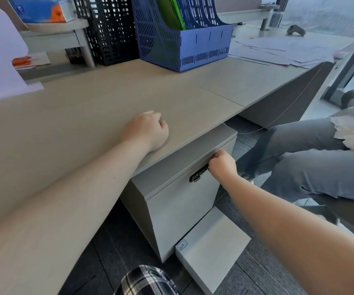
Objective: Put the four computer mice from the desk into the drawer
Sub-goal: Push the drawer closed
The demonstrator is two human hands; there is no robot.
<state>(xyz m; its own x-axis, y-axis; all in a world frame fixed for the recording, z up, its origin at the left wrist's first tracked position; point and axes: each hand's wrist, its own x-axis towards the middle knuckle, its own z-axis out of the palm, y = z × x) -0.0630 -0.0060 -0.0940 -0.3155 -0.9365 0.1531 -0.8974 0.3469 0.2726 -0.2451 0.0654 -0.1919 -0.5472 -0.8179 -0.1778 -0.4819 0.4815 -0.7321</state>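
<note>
A grey drawer cabinet [178,201] stands under the front edge of the desk [86,116]. Its top drawer looks shut, with a black handle [197,175] on the front. My right hand [222,165] is closed around the right end of that handle. My left hand [146,129] rests on the desk top near the edge, fingers loosely curled, with nothing visible in it. No computer mouse shows on the desk in this view. A lower drawer or flat grey box [210,250] sticks out at floor level.
A blue file holder [184,45] and a black mesh rack [108,33] stand at the back of the desk. Loose papers [282,52] lie at the far right. Another person's legs [312,158] in grey trousers are to the right of the cabinet.
</note>
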